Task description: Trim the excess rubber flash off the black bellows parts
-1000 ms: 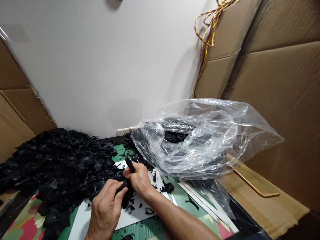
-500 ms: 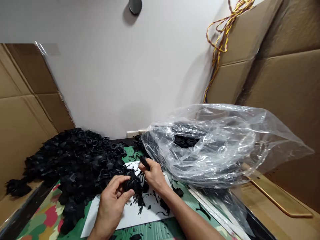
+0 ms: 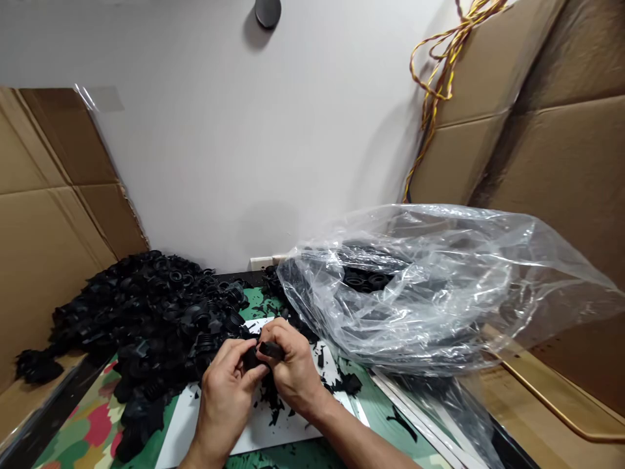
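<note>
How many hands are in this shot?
2. The left hand holds a black rubber piece and the right hand a black handle, both above the white sheet. No other hands show.

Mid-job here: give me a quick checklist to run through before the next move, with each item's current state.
1. Black rubber bellows held by the left hand: ok.
2. Black-handled tool held in the right hand: ok.
3. Tool's tip visible past the fingers: cannot tell, hidden.
4. Clear plastic bag off the right hand: cannot tell.
5. White sheet free of loose black scraps: not ok.
</note>
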`<state>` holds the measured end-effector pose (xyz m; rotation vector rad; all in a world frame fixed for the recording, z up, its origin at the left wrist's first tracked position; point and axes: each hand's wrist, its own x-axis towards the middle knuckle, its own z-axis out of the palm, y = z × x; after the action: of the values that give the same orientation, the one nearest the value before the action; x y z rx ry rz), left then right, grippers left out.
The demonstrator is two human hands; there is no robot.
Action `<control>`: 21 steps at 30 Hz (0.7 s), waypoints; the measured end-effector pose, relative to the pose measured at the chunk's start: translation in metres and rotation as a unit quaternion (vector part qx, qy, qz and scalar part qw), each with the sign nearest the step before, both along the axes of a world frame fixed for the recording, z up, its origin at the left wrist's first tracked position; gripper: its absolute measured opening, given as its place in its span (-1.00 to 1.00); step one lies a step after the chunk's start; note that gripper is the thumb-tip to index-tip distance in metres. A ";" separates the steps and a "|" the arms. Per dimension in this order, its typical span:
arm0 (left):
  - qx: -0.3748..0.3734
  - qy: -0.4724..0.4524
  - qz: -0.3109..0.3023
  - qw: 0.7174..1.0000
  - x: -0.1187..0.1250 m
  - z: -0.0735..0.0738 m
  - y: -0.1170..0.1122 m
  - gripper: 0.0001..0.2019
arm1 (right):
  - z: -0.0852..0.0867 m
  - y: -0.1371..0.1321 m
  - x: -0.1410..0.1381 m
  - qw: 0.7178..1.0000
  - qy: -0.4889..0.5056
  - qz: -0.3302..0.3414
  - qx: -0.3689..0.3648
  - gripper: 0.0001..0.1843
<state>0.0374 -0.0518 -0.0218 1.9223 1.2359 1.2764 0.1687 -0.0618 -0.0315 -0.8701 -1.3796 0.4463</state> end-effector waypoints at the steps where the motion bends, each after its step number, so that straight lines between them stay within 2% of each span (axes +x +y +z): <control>1: 0.019 0.017 -0.003 1.000 0.002 0.000 0.000 -0.81 | -0.002 0.000 -0.001 1.000 -0.010 -0.019 0.013 -0.83; 4: 0.059 0.060 -0.042 0.996 0.009 -0.001 -0.004 -0.80 | -0.006 0.003 0.001 0.996 -0.037 -0.083 0.019 -0.85; 6: 0.053 0.064 -0.073 0.994 0.013 -0.002 -0.005 -0.76 | -0.010 0.006 0.007 0.992 -0.037 -0.123 -0.010 -0.88; 7: 0.031 0.051 -0.078 0.995 0.015 -0.001 -0.005 -0.75 | -0.011 0.009 0.011 0.989 -0.028 -0.141 -0.034 -0.89; 9: -0.062 -0.018 -0.064 0.996 0.017 0.003 -0.002 -0.76 | -0.013 0.013 0.019 0.983 -0.003 -0.161 -0.093 -0.90; 11: -0.189 -0.136 -0.030 0.972 0.018 0.010 0.003 -0.71 | -0.013 0.016 0.025 0.978 0.018 -0.154 -0.142 -0.86; 14: -0.310 -0.289 0.019 0.905 0.018 0.022 0.011 -0.64 | -0.008 0.014 0.028 0.980 0.032 -0.123 -0.152 -0.85; 16: -0.330 -0.332 0.034 0.883 0.019 0.027 0.013 -0.64 | -0.003 0.010 0.027 0.986 0.034 -0.104 -0.126 -0.88; 21: -0.347 -0.346 0.035 0.871 0.020 0.025 0.014 -0.67 | 0.004 0.001 0.022 0.998 0.024 -0.025 -0.056 -0.85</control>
<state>0.0574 -0.0381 0.0032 0.8049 1.1448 1.1675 0.1907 -0.0610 -0.0280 -0.9774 -1.2959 0.5068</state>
